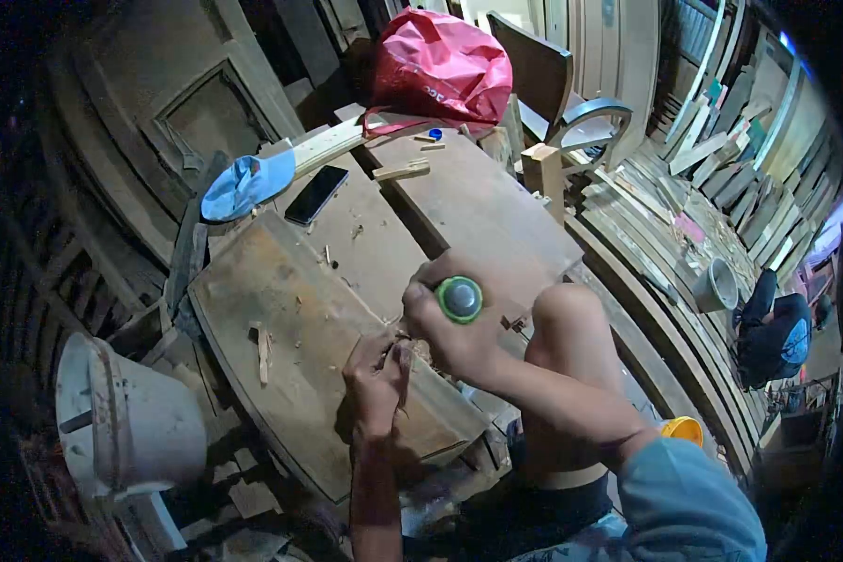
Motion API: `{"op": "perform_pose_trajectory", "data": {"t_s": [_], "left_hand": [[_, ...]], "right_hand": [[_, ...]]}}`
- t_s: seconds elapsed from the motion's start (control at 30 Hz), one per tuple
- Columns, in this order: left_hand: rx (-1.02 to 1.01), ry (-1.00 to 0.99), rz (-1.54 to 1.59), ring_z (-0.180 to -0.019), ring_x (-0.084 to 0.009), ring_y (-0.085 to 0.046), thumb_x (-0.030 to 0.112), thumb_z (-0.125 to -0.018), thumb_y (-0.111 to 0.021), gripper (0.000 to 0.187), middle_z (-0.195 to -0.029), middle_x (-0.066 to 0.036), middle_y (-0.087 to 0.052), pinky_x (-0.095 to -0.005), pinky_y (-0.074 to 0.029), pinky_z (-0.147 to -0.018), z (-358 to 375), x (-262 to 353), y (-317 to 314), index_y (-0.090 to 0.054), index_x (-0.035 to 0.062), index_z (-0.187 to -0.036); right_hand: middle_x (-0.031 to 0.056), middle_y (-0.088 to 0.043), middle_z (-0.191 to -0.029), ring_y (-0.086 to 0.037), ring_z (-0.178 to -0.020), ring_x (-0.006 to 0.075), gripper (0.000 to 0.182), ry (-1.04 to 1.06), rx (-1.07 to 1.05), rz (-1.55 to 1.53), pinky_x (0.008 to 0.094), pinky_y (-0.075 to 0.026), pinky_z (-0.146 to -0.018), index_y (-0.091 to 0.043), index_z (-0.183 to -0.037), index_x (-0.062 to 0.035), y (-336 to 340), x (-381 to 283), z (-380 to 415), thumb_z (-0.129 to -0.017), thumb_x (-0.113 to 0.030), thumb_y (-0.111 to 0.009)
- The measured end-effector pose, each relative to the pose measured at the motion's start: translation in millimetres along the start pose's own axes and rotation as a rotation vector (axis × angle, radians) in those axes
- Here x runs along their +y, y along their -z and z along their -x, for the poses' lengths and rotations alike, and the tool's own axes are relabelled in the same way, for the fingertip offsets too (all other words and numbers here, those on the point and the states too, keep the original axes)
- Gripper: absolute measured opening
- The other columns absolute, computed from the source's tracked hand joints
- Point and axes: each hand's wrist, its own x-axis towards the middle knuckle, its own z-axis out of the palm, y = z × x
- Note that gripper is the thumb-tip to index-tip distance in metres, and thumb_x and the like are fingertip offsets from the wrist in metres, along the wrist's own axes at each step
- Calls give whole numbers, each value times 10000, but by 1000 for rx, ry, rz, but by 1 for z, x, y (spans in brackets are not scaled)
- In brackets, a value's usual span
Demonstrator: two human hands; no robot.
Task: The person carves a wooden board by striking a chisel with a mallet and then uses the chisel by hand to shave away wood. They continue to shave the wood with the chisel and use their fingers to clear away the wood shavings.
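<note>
My right hand is wrapped round a hand tool seen end-on, with a round grey butt ringed in green. Its shaft and tip are hidden below the fist. Close beside it, my left hand is closed in a pinch low over the wooden board. I cannot tell what its fingertips hold. Both hands are near the board's right edge, where small wood bits lie. A wood splinter rests on the board to the left.
A black phone, a blue cloth cap and a pink bag lie farther back. Wood offcuts sit by the gap between boards. A white bucket stands at left. Planks and a seated person are at right.
</note>
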Motion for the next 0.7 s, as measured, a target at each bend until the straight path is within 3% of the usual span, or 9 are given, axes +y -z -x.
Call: {"op": "perform_pose_trajectory", "data": {"t_s": [0.23, 0.33, 0.47, 0.53, 0.57, 0.6, 0.7], "left_hand": [[30, 64, -34, -723, -259, -642, -22, -774, -670, 148, -817, -147, -637, -328, -512, -648, 6, -4, -4, -668, -25, -922], [6, 96, -2, -749, -259, -643, -26, -766, -672, 157, -839, -149, -640, -330, -517, -661, 5, 3, 0, -666, -32, -923], [-2, 83, -11, -791, -259, -636, -34, -762, -665, 128, -879, -149, -640, -336, -511, -697, 2, 13, 2, -658, -31, -889], [-21, 101, 7, -801, -262, -635, -35, -765, -663, 121, -890, -150, -639, -334, -512, -700, 8, -1, 1, -656, -28, -886], [-34, 101, 34, -810, -264, -635, -35, -768, -660, 115, -902, -151, -639, -332, -513, -703, 7, -3, -1, -653, -26, -882], [-38, 91, 40, -810, -264, -635, -35, -768, -660, 115, -902, -151, -639, -332, -513, -703, 6, -4, -3, -653, -26, -882], [-21, -12, 44, -837, -282, -642, -19, -784, -649, 119, -914, -163, -639, -341, -519, -713, 9, -7, 1, -657, -14, -902]], "right_hand": [[58, -490, -523, -506, -444, 124, 163, -98, 56, -73, 270, -386, -457, -522, -657, -24, 3, -9, -4, -726, -55, -666], [61, -498, -530, -507, -451, 123, 163, 37, 62, -57, 273, -385, -457, -523, -661, -19, 4, -9, -1, -727, -51, -669], [70, -510, -541, -505, -458, 126, 142, -100, -10, -42, 273, -395, -461, -536, -666, -15, 6, -21, -2, -726, -44, -661], [69, -518, -542, -505, -457, 131, 130, -29, -25, 24, 275, -404, -467, -541, -665, -19, 7, -14, 0, -724, -42, -655], [44, -571, -644, -538, -533, 101, 77, 84, -119, 150, 269, -436, -501, -562, -775, -13, 9, -12, 0, -808, -49, -622], [74, -614, -676, -591, -597, 112, 101, 39, -149, 173, 257, -458, -558, -570, -732, -13, 9, -13, 2, -784, -64, -640], [72, -639, -700, -616, -613, 147, 98, 84, -151, 144, 246, -461, -571, -581, -757, -21, 8, -14, 4, -784, -87, -649]]}}
